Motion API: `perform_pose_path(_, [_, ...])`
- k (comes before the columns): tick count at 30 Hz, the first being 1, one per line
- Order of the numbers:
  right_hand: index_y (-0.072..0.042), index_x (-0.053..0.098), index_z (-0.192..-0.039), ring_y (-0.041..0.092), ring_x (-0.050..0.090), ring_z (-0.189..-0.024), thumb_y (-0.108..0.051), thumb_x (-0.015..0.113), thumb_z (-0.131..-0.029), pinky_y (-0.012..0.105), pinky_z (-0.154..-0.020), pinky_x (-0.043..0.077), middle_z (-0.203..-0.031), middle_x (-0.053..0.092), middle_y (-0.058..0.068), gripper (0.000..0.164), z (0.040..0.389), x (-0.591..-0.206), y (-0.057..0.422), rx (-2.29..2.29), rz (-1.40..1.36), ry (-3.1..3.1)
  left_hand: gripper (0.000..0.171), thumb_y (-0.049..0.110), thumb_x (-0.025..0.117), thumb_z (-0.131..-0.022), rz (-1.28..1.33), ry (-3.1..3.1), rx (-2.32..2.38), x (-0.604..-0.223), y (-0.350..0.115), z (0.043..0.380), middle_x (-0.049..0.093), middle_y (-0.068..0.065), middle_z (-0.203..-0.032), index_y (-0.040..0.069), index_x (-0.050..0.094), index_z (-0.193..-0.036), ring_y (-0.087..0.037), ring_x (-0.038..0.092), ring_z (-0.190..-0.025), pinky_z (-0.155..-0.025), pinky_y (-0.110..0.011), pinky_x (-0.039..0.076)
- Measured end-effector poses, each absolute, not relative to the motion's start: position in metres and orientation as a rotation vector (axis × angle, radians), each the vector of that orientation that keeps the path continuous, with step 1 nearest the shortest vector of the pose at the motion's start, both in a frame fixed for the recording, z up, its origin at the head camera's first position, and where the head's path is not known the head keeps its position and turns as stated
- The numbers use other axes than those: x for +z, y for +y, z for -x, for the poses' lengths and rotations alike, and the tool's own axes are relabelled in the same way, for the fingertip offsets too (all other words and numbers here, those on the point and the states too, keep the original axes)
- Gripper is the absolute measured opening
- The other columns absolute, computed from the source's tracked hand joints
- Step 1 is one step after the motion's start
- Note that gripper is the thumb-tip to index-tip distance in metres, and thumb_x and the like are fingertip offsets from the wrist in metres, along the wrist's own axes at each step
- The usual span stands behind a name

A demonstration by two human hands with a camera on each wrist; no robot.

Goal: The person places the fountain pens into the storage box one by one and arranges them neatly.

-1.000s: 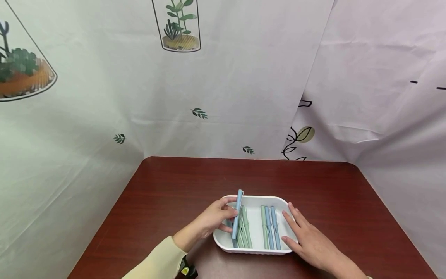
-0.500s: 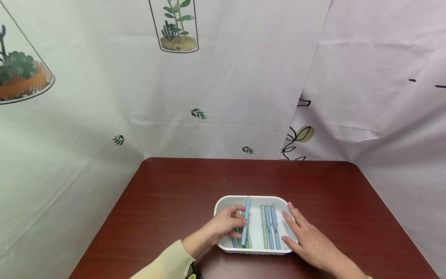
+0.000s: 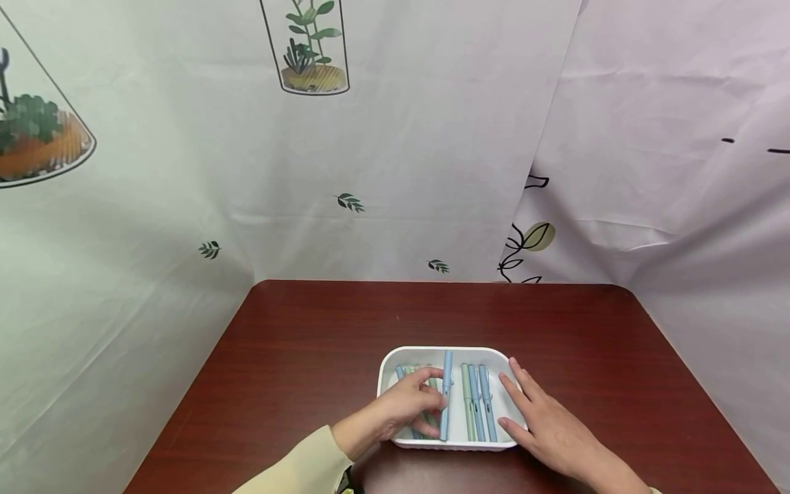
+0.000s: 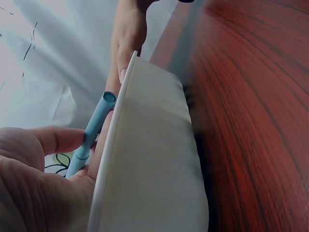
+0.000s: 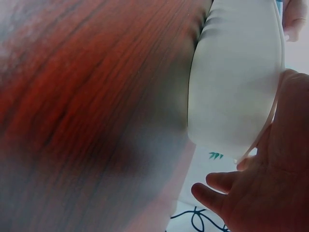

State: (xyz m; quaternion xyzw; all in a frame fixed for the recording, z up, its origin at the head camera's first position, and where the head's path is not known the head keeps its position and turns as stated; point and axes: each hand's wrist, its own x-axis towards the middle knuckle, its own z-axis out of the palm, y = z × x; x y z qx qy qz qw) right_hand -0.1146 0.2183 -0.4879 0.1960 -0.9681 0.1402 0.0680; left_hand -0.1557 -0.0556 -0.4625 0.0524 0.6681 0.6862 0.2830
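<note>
My left hand (image 3: 407, 406) pinches a light blue pen (image 3: 446, 394) between thumb and fingers, over the middle of a white tray (image 3: 457, 444). In the left wrist view the same pen (image 4: 99, 118) leans above the tray's near rim. Under and behind that hand lie green pens and a blue pen (image 3: 400, 371), partly hidden. A green pen (image 3: 468, 401) and two blue pens (image 3: 485, 403) lie side by side in the tray's right half. My right hand (image 3: 549, 429) rests with spread, straight fingers on the tray's right rim.
The tray stands on a dark red-brown wooden table (image 3: 321, 329). Behind it hangs a pale cloth (image 3: 395, 151) printed with plants. The table's far edge meets this cloth.
My left hand has carried the blue pen rightward from the tray's left side to its middle and lowered it, turning it more upright in view. My right hand has stayed on the rim.
</note>
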Motion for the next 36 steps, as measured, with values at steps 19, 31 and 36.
perform_pose_path(19, [-0.012, 0.048, -0.152, 0.027, 0.054, -0.133, -0.049, 0.066, -0.095, 0.045, -0.096, 0.053, -0.164, 0.031, 0.016, 0.070, 0.116, -0.490, 0.218, 0.433, -0.608, -2.879, 0.043, -0.004, 0.059, -0.092, -0.034, 1.844, 1.782, -0.473, -0.038, 0.162, 0.061, -0.017, -0.089, -0.006, 0.049, -0.134, -0.020, 0.062, -0.070, -0.061, -0.036, 0.062])
perform_pose_path(31, [-0.012, 0.047, -0.152, 0.027, 0.055, -0.132, -0.050, 0.065, -0.095, 0.045, -0.095, 0.054, -0.164, 0.030, 0.015, 0.071, 0.115, -0.490, 0.218, 0.438, -0.600, -2.895, 0.040, -0.006, 0.059, -0.089, 0.013, 1.872, 1.684, -0.476, -0.032, 0.165, 0.058, -0.012, -0.075, -0.009, 0.050, -0.128, -0.016, 0.059, -0.061, -0.065, -0.036, 0.062])
perform_pose_path(36, [-0.013, 0.048, -0.152, 0.027, 0.056, -0.131, -0.050, 0.066, -0.095, 0.045, -0.094, 0.054, -0.164, 0.030, 0.015, 0.070, 0.114, -0.490, 0.217, 0.436, -0.599, -2.886, 0.038, -0.005, 0.061, -0.091, 0.021, 1.910, 1.656, -0.477, -0.029, 0.168, 0.059, -0.012, -0.075, -0.008, 0.051, -0.127, -0.016, 0.059, -0.062, -0.064, -0.034, 0.062])
